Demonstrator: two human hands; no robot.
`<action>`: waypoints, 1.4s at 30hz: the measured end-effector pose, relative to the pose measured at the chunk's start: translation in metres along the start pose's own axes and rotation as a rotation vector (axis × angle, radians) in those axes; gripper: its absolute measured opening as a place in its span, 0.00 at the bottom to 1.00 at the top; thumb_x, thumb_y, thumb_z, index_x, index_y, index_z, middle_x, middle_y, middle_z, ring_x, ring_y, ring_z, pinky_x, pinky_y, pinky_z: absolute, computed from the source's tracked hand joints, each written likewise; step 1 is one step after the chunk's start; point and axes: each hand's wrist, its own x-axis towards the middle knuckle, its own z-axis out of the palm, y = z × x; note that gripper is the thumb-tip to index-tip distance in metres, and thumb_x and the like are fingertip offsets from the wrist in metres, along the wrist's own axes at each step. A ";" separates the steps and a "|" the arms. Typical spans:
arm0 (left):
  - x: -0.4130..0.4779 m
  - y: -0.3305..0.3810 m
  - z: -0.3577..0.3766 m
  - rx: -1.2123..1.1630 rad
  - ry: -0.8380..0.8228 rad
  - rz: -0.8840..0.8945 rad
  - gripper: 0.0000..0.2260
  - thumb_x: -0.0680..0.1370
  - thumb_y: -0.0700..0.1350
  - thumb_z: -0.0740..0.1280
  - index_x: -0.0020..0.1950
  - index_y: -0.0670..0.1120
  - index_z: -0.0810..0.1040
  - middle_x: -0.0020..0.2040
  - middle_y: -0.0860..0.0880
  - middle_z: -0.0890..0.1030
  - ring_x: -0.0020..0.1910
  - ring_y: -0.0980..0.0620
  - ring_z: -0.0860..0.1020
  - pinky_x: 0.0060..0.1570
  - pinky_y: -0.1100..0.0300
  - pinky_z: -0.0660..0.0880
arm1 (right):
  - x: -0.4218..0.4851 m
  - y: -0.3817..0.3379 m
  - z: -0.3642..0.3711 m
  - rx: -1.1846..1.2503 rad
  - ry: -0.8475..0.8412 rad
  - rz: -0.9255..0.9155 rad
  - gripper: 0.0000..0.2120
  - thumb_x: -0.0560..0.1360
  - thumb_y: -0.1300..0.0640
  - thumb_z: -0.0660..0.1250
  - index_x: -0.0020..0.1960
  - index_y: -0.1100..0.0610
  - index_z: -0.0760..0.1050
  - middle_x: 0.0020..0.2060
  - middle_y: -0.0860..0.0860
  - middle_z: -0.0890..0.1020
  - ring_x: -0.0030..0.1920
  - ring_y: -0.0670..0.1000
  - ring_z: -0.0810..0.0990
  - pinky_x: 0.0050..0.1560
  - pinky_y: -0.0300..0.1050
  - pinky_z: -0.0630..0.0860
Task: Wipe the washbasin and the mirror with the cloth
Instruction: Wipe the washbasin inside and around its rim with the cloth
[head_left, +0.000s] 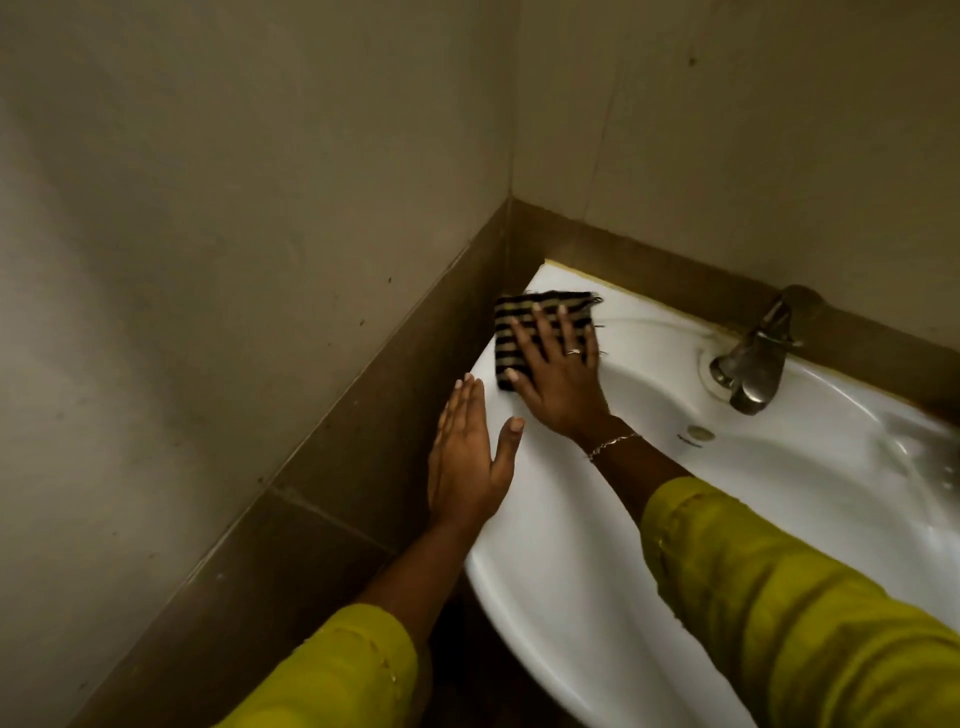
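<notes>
The matte beige tiled wall (234, 208) fills the left side, bordered below by a darker brown tile band (363, 415) that runs diagonally toward the corner and continues behind the basin.

The left hand (470, 460) lies flat with fingers extended and together, thumb spread to the right, resting on the left rim of the glossy white ceramic washbasin (571, 545). It grips nothing. The fingertips point up toward the corner. A mustard-yellow fabric sleeve (343, 670) covers the left forearm.

The black-and-tan striped woven cloth (524, 322) lies on the back-left corner of the washbasin rim, just beside the brown tile band. It is folded to a roughly square pad; its long axis cannot be told. The stripes run across the pad, roughly parallel to the back wall. The right edge is frayed, with loose threads.

The right hand (558, 371) presses palm-down on the cloth with fingers spread, not curled around it. A ring sits on one finger, and a thin metal chain bracelet (613, 444) circles the wrist.

The washbasin is oval and smooth, with its long axis running from the lower left toward the right edge of the view. A small overflow opening (698, 431) sits in the bowl wall. The dull grey metal tap (753, 358) stands at the back rim, spout pointing down into the bowl.
</notes>
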 end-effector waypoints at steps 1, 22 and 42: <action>0.000 0.000 0.000 -0.009 0.005 -0.001 0.47 0.69 0.73 0.35 0.73 0.40 0.58 0.74 0.43 0.60 0.73 0.51 0.56 0.69 0.61 0.50 | -0.003 -0.001 0.000 0.006 -0.008 -0.074 0.35 0.76 0.36 0.36 0.72 0.54 0.61 0.72 0.59 0.62 0.73 0.64 0.57 0.70 0.61 0.46; -0.001 -0.004 0.000 -0.295 0.107 -0.081 0.44 0.71 0.72 0.41 0.73 0.40 0.57 0.73 0.41 0.60 0.72 0.50 0.55 0.67 0.58 0.57 | 0.021 -0.080 0.002 0.173 0.016 0.378 0.28 0.75 0.44 0.48 0.73 0.50 0.59 0.76 0.56 0.48 0.75 0.60 0.40 0.71 0.60 0.39; 0.015 -0.020 -0.037 -0.560 -0.195 -0.302 0.25 0.72 0.62 0.58 0.64 0.50 0.71 0.63 0.42 0.74 0.60 0.49 0.74 0.62 0.51 0.70 | -0.051 -0.133 -0.011 0.441 -0.077 0.385 0.27 0.81 0.55 0.50 0.76 0.54 0.41 0.74 0.59 0.37 0.75 0.59 0.38 0.74 0.57 0.50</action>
